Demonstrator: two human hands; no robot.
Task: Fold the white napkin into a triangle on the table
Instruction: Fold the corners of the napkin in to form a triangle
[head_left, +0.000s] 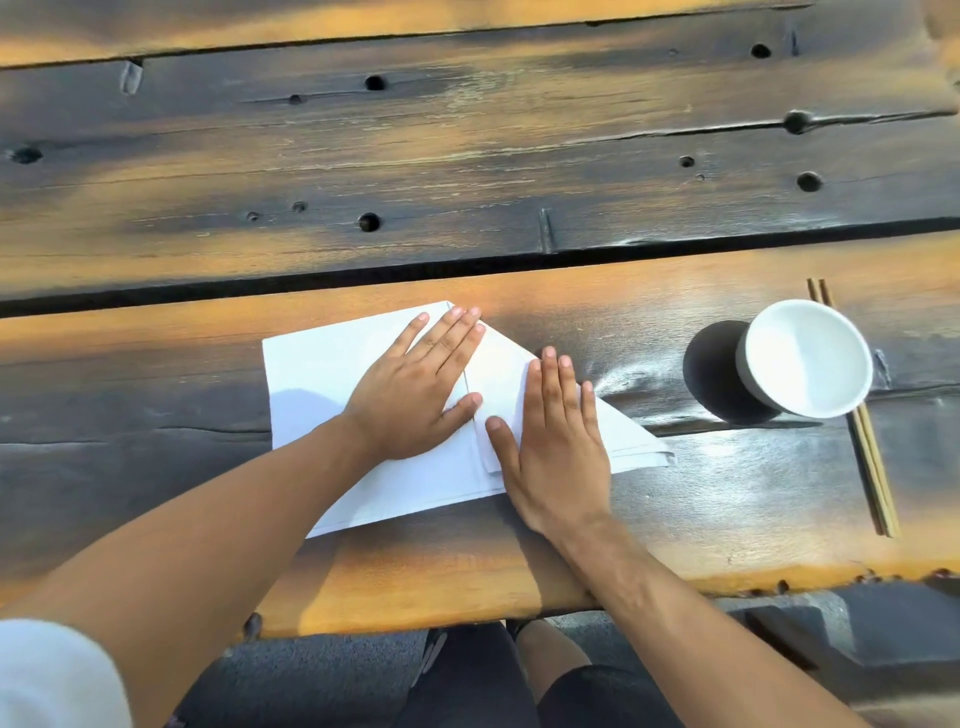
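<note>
White napkin (332, 374) lies centre-frame on the near plank of the wooden table (467, 156), partly folded: a flap on its right side is turned over w/ a diagonal edge running from the top corner down to a layered point at lower right. A crease line runs roughly vertical btwn the two hands.

Left hand (415, 395) is flat, fingers straight & lightly spread, palm down on the napkin just left of the crease. Probably pinning the base layer so it doesn't slide on the glossy wood. Right hand (556, 447) is also flat, fingers straight & close together, pressing the folded flap just right of the crease; thumb reaches toward the left thumb. Looks like it's smoothing/setting the fold. Neither hand pinches anything.

Judgement: mid-fold, shape not yet a clean triangle; left part is still a squarish panel.

Right of frame: white bowl (810, 358), tilted toward camera, resting on a pair of wooden chopsticks (875, 478) that run under it. Well apart from the napkin, so out of the way of the folding.
</note>
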